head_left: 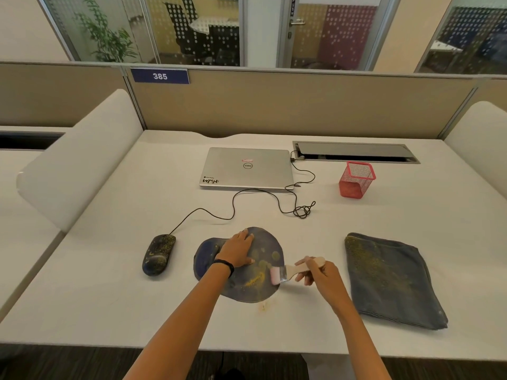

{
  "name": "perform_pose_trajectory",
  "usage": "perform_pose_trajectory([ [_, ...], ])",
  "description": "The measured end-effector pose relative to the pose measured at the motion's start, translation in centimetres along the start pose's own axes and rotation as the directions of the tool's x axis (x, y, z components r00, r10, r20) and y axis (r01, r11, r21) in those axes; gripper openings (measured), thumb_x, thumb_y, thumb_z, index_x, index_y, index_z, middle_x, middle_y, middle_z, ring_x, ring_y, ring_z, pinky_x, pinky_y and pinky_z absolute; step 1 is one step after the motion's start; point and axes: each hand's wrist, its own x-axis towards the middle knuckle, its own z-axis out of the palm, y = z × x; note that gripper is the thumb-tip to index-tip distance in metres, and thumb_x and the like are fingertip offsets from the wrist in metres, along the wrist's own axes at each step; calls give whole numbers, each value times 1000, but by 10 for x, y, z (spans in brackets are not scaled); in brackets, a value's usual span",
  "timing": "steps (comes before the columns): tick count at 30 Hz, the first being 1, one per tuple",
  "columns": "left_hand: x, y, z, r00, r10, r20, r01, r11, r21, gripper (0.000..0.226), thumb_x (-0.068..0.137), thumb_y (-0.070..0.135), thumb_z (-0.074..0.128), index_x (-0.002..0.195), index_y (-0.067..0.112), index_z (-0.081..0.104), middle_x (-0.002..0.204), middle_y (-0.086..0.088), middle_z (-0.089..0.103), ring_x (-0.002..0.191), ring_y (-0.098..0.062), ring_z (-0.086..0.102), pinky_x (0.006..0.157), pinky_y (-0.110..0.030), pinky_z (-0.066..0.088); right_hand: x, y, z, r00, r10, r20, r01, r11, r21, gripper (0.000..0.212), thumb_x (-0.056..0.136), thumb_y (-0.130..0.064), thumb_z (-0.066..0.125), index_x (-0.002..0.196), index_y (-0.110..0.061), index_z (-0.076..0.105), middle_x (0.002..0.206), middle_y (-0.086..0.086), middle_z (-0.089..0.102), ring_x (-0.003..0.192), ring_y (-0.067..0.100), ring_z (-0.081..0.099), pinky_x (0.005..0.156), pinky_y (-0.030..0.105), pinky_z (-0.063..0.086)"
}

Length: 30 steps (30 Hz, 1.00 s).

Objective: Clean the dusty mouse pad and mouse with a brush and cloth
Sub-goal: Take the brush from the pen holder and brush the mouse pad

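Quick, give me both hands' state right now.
Left hand: open, pressing flat on the mouse pad.
Right hand: closed around the brush handle, bristles at the pad's edge.

The blue sign (160, 76) on the partition (301, 105) reads 385. The laptop (233, 171) shows Dell, and the door (297, 37) says PUSH.

Soft, even light fills your view; the white desk (109, 297) reads bright without glare, and shadows along its front edge are faint. The wide lens bows the partition (301, 105) and the desk's side edges. The brush (290, 271) bristles smear slightly; the glass (192, 31) behind looks soft and reflective.
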Motion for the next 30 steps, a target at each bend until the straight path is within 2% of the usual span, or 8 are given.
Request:
perform_pose_trajectory([
  [5, 0, -1, 1, 1000, 0, 1, 0, 1000, 1, 77, 92, 35, 57, 151, 8, 15, 160, -12, 8, 144, -29, 21, 118, -36, 24, -3, -2, 4, 953, 83, 291, -69, 996, -59, 39, 100, -17, 39, 86, -8, 74, 70, 13, 72, 58, 15, 60, 58, 19, 49],
  [7, 0, -1, 1, 1000, 2, -2, -2, 1000, 4, 76, 92, 35, 57, 151, 8, 15, 160, -11, 9, 144, -29, 22, 118, -36, 25, -2, -4, 6, 964, 67, 259, -62, 998, -28, 39, 100, -16, 39, 85, -8, 74, 68, 12, 72, 56, 13, 58, 57, 19, 48],
  [10, 0, -1, 1, 1000, 6, -7, -6, 1000, 3, 77, 92, 35, 57, 150, 8, 16, 159, -12, 9, 143, -29, 22, 118, -36, 25, 1, -6, 7, 993, 22, 114, -23, 1000, 3, 38, 100, -16, 40, 83, -10, 74, 62, 6, 70, 53, 11, 57, 55, 17, 47],
  [11, 0, -1, 1, 1000, 6, -7, -6, 1000, 3, 77, 92, 35, 58, 150, 8, 16, 159, -12, 9, 143, -29, 22, 118, -36, 25, 1, -6, 7, 993, 23, 112, -23, 1000, -3, 37, 100, -16, 40, 83, -10, 73, 62, 5, 70, 53, 12, 57, 55, 17, 47],
  [15, 0, -1, 1, 1000, 3, -4, -3, 1000, 9, 77, 92, 35, 57, 151, 8, 15, 159, -12, 9, 144, -29, 22, 118, -36, 25, -3, -5, 14, 951, 57, 304, -40, 997, -62, 38, 100, -16, 39, 86, -9, 74, 72, 12, 72, 58, 14, 61, 57, 17, 49],
  [20, 0, -2, 2, 1000, 5, -8, -5, 1000, 6, 77, 92, 35, 57, 151, 8, 16, 159, -12, 10, 143, -29, 22, 118, -36, 25, -1, -4, 14, 988, -5, 155, 7, 1000, -10, 37, 100, -15, 40, 86, -11, 73, 64, 5, 70, 55, 12, 57, 56, 17, 48],
  [25, -1, -2, 2, 1000, 6, -6, -6, 1000, 7, 77, 92, 35, 57, 151, 8, 15, 160, -13, 8, 144, -29, 21, 118, -37, 24, -5, -5, 16, 952, 43, 303, -28, 998, -53, 37, 100, -16, 39, 87, -8, 73, 70, 7, 71, 58, 12, 60, 57, 17, 48],
  [30, 0, -1, 1, 1000, 10, -11, -10, 1000, 12, 76, 93, 35, 56, 151, 8, 15, 160, -12, 7, 144, -28, 21, 118, -37, 24, -3, -8, 18, 992, -1, 127, 2, 1000, -5, 36, 100, -17, 39, 90, -8, 73, 65, 4, 69, 53, 7, 55, 55, 14, 47],
])
